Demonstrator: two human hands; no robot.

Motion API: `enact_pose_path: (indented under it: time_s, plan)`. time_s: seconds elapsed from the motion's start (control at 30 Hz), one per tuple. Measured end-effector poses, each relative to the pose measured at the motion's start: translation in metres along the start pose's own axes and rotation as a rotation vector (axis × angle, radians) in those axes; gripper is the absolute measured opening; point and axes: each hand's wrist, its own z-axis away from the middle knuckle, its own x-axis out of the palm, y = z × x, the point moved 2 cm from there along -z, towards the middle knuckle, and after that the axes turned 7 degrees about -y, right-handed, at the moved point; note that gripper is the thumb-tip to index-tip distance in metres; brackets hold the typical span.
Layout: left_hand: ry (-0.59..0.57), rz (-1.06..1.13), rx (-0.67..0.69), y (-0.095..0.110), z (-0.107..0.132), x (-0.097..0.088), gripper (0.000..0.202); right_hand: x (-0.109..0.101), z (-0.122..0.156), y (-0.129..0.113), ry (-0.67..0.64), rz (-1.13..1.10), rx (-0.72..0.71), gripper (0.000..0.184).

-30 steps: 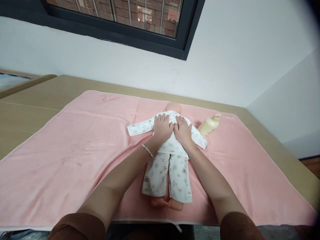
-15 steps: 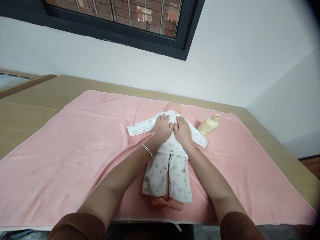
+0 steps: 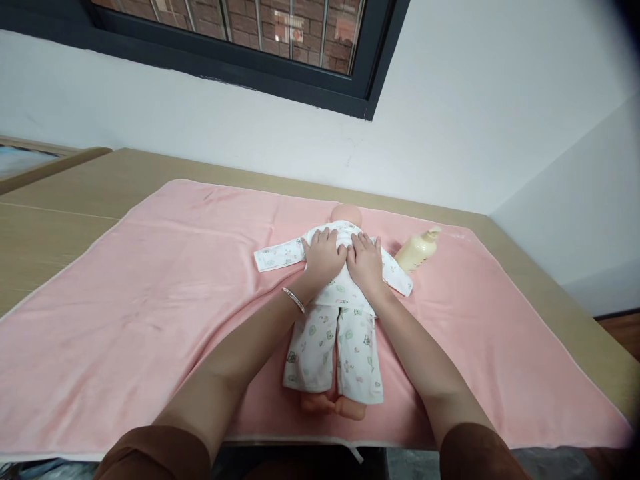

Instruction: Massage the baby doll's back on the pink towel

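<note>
A baby doll [image 3: 345, 293] in white printed pyjamas lies stretched out on a pink blanket [image 3: 200, 267], head away from me and bare feet toward me. My left hand [image 3: 324, 255] rests flat on the left side of its upper back, fingers spread. On the right side of the upper back lies my right hand [image 3: 365, 262], also open, the two thumbs nearly touching. Both palms press on the cloth and hold nothing. The doll's sleeves reach out to either side. Beyond its right sleeve, a pale yellow pump bottle [image 3: 419, 250] leans at a tilt on the blanket.
Under the blanket is a wooden table [image 3: 165, 163] standing against a white wall [image 3: 435, 133]. A dark-framed window [image 3: 360, 97] sits above. The table's front edge runs close to me, and a wooden rail [image 3: 65, 167] is at the far left.
The outer fingers of both hands have spread a little wider on the doll's back. The doll and the bottle stay where they were.
</note>
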Motion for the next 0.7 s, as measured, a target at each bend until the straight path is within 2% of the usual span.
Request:
enact_pose_path:
  time_s: [0.13, 0.27, 0.43, 0.7]
  plan:
    - [0.001, 0.071, -0.001, -0.0055, -0.0042, 0.0029, 0.049, -0.0008, -0.0003, -0.0012, -0.005, -0.005, -0.005, 0.048]
    - [0.027, 0.081, 0.063, -0.0095, -0.0087, 0.0065, 0.05, -0.0007, -0.0007, -0.001, -0.011, -0.022, -0.007, 0.049]
    - [0.07, 0.071, 0.102, -0.0092, -0.0082, 0.007, 0.05, 0.0021, 0.0001, -0.0008, -0.05, -0.11, -0.096, 0.049]
    - [0.085, -0.007, 0.161, -0.0065, -0.0075, 0.0082, 0.046, -0.0007, -0.0074, 0.0067, -0.123, -0.207, 0.071, 0.057]
